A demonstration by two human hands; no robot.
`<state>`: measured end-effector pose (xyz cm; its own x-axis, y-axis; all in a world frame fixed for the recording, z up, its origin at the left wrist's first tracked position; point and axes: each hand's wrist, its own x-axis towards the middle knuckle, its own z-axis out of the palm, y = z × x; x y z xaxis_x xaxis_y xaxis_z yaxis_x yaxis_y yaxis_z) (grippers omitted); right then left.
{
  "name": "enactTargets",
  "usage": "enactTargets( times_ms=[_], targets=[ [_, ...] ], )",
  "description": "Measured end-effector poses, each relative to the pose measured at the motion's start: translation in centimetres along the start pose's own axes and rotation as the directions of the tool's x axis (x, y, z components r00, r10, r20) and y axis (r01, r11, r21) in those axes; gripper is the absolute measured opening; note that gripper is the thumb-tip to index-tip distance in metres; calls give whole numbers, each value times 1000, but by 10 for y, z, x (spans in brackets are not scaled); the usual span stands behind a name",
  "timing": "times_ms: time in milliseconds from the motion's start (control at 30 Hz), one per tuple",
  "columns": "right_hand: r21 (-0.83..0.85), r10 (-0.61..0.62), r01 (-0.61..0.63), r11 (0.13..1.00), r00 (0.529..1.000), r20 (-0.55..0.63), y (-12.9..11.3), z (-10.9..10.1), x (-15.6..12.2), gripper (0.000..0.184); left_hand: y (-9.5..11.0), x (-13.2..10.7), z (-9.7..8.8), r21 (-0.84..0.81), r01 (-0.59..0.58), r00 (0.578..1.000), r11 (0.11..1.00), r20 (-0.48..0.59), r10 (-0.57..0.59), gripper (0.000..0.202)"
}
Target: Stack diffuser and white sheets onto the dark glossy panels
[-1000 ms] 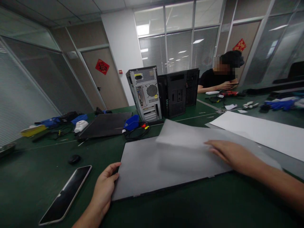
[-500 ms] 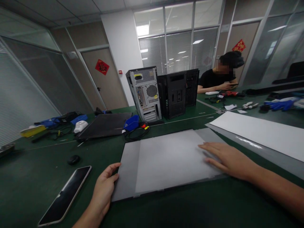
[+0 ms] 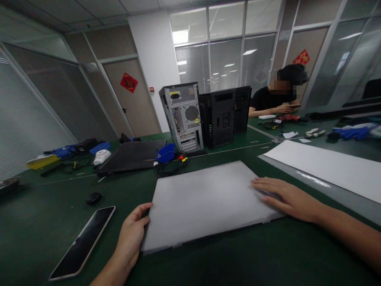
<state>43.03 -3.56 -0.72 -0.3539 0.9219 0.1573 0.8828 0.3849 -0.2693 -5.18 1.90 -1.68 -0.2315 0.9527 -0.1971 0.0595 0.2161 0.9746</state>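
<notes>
A flat white panel (image 3: 202, 206) with a thin dark rim lies on the green table in front of me, its surface bare and even. At its left edge, my left hand (image 3: 132, 228) grips the rim with thumb and fingers, the fingers below partly hidden. My right hand (image 3: 287, 198) rests over the panel's right edge, fingers stretched out and slightly apart, the fingertips on or just above the white surface; exact contact is blurred.
A phone (image 3: 83, 242) and a small black round object (image 3: 93, 198) lie left. Behind stand a computer case (image 3: 186, 119) and black case parts (image 3: 222, 119). A blue object with cable (image 3: 165, 153) sits beyond the panel, a long white sheet (image 3: 324, 167) right. A person (image 3: 262, 99) sits far right.
The white sheet on the panel has slid left, covering the grey strip beside my left hand; the grey area at the right is gone from view. Both hands stay nearly in place.
</notes>
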Motion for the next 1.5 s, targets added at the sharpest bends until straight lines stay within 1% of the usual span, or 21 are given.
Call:
enactTargets(
  times_ms=[67,167,267,433,533,633,767,967,1033,1100,1167,1200,1267,1333,1433,1467,1500],
  targets=[
    [-5,35,-35,999,999,-30,3,0,1,48,-1,1,0,-17,7,1000,1000,7,-7,39],
    [-64,43,-43,997,999,-5,4,-3,2,41,-1,1,0,-17,11,1000,1000,7,-11,39],
    [-138,42,-42,990,999,2,0,-6,4,39,-1,1,0,3,4,1000,1000,9,-4,38],
    [-187,31,-38,982,999,-41,-8,-9,3,38,0,1,0,30,-26,1000,999,9,25,36],
    [-173,-39,31,985,998,-44,-11,-8,2,37,1,0,0,45,-23,1000,999,12,22,36],
    [-143,-90,90,986,996,5,-12,-6,3,37,2,-1,0,65,-16,1000,998,3,16,34],
    [-125,-92,96,988,995,36,-12,-4,4,37,0,0,0,63,-10,1000,998,7,9,34],
    [-99,-95,97,990,995,25,-17,-5,4,38,-3,4,-2,53,-32,999,998,20,31,34],
    [-87,-85,86,993,996,14,-15,-6,4,38,-2,3,-2,55,-35,999,998,20,33,35],
    [-111,-33,32,993,999,-7,-4,-6,4,39,-1,2,-1,47,-30,999,998,17,29,35],
    [-170,96,-108,979,992,-78,18,-6,3,43,1,0,-1,42,-26,1000,999,5,26,35],
    [-197,178,-201,960,976,-129,32,-6,1,45,2,-1,0,40,-24,1000,999,-3,25,34],
    [-221,335,-385,896,913,-232,65,-6,-6,52,3,-2,0,34,-14,1000,999,-13,14,34],
    [-222,442,-510,831,848,-293,99,-7,-16,62,4,-1,1,22,7,1000,1000,-8,-7,36],
    [-216,562,-651,728,747,-355,139,-9,-35,75,3,-1,1,0,32,999,1000,4,-32,38],
    [-211,593,-684,699,718,-365,148,-10,-40,77,3,-1,1,-4,32,999,999,2,-32,39],
    [-204,616,-705,679,699,-363,155,-11,-45,78,3,-2,1,-6,30,1000,1000,1,-30,39]
  ],
)
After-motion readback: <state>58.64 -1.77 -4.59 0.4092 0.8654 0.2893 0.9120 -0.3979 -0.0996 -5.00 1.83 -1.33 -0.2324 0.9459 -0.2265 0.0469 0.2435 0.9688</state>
